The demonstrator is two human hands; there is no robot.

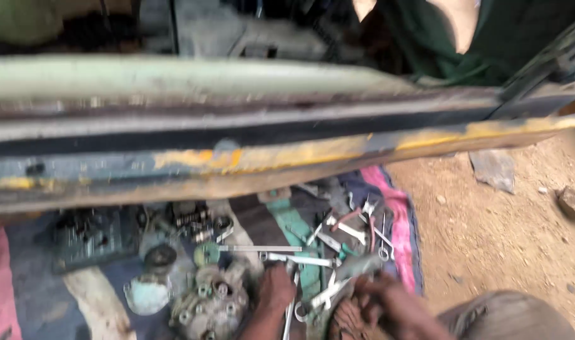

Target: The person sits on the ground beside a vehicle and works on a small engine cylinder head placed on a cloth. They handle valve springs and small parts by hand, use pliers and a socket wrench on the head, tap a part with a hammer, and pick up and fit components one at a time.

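The grip of the left hand [276, 288] rests narrow on a spanner [290, 311]; whether the right hand [379, 299] holds anything I cannot tell. Both sit among tools [338, 236] on the cloth [398, 230]. Best sort slowly, lifting one piece clear at a time.

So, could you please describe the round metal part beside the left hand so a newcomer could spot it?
Start at the striped cloth spread on the ground under the yellow-edged beam. Near its bottom edge, just left of the left hand, lies the grey round casting; unlike the slim wrenches nearby, it is bulky with several small holes.
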